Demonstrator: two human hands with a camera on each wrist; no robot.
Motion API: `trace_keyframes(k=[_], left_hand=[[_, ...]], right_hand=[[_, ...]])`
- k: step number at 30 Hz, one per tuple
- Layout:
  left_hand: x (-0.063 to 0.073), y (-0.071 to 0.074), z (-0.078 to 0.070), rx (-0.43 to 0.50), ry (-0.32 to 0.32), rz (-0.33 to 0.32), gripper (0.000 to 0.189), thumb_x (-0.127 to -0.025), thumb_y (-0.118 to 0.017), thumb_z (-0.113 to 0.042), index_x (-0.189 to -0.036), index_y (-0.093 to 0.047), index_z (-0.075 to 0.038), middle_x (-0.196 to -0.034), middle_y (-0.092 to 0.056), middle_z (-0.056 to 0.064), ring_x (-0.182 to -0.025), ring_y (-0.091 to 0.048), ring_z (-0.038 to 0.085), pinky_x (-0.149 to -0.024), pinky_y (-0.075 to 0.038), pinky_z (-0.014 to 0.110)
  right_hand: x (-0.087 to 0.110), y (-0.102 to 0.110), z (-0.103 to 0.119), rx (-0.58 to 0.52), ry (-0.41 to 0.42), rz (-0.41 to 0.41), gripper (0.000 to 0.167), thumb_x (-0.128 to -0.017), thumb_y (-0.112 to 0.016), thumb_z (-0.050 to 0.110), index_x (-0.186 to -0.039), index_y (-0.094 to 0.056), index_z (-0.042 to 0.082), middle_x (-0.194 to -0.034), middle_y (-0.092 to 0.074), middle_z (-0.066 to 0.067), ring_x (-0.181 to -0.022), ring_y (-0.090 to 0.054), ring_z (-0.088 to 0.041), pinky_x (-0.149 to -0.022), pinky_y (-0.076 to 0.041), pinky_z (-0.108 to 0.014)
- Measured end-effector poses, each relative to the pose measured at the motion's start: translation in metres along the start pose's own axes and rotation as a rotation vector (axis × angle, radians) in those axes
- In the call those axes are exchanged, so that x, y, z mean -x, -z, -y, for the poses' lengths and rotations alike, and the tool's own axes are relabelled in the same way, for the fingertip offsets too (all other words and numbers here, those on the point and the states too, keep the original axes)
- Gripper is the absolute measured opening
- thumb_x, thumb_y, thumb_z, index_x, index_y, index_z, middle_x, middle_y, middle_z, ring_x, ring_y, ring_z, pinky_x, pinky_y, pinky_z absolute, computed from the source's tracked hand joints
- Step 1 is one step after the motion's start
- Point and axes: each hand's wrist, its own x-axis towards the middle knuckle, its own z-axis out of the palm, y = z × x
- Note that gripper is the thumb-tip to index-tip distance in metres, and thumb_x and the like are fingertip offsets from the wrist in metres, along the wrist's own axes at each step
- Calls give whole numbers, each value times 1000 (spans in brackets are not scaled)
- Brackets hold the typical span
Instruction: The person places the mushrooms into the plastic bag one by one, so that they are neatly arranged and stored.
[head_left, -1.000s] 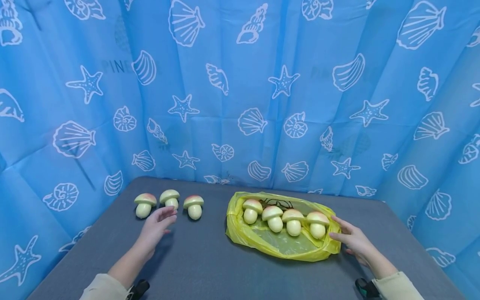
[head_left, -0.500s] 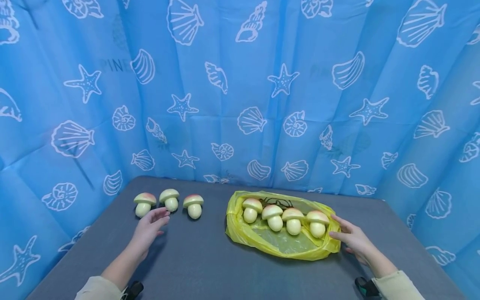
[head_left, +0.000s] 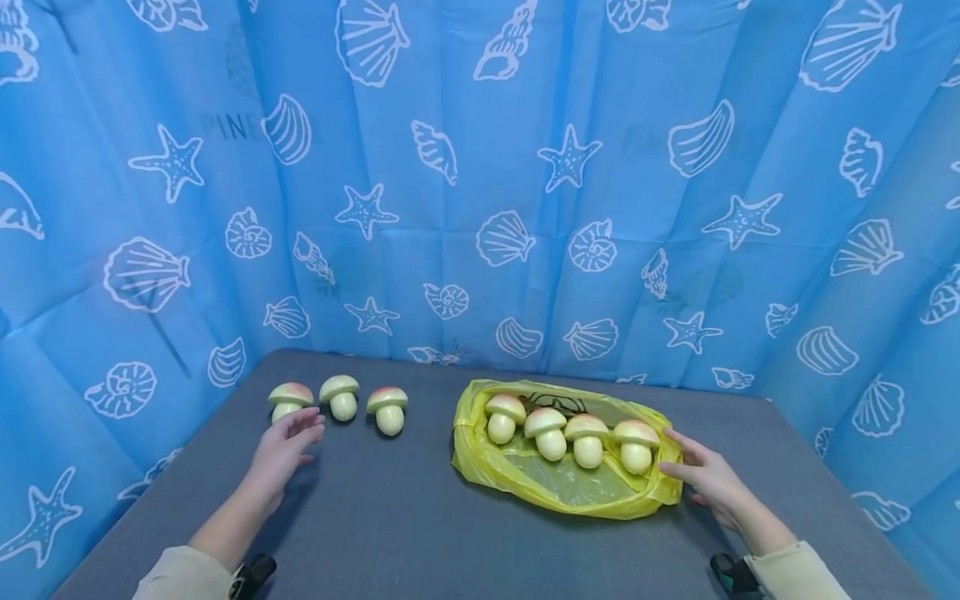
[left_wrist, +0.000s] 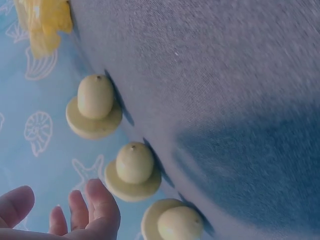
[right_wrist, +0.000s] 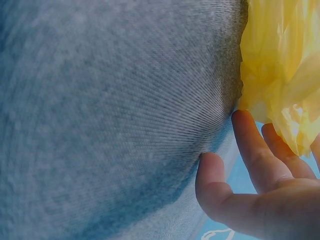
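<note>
Three toy mushrooms with pale green stems and pink-tinged caps lie in a loose row at the table's back left: a left one (head_left: 291, 390), a middle one (head_left: 342, 398) and a right one (head_left: 388, 412). My left hand (head_left: 279, 454) hovers just in front of the left mushroom and overlaps its stem; its fingers are apart and hold nothing. In the left wrist view the fingertips (left_wrist: 102, 197) show beside the mushrooms. A yellow plastic bag (head_left: 474, 462) lies open with several more mushrooms (head_left: 546, 433) inside. My right hand (head_left: 712, 483) touches the bag's right edge with spread fingers (right_wrist: 252, 145).
Both hands work over a grey cloth-covered table (head_left: 405, 533). A blue curtain (head_left: 465, 192) printed with white shells and starfish hangs behind it and along both sides. Dark wrist-worn devices (head_left: 255, 575) show at the sleeves.
My left hand has drawn left and slightly back, from in front of the middle mushroom to the left one, uncovering the middle one. The right hand and bag stay put.
</note>
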Motion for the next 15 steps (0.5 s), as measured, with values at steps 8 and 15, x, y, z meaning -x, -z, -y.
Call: trace_keyframes(k=[8,15], left_hand=[[-2,10,4,-12,13,-36,55,-103,-44,-19,-148,-25,7,-148,-32,28,-133,-35,39,-102,-37,52],[-12,21,8,-2,20,-125,65,-99,-46,-8,-151,-12,8,-155,-14,30,-141,-15,44,-111,-23,56]], right_hand=[[0,0,0,3,-3,-3,82,-97,-59,31,-155,-6,4,-150,0,-39,-135,-4,-59,-97,-25,-76],[0,0,-1,9,-4,-2,83,-97,-59,32,-155,-6,4,-150,1,-39,-135,-3,-59,-97,-24,-76]])
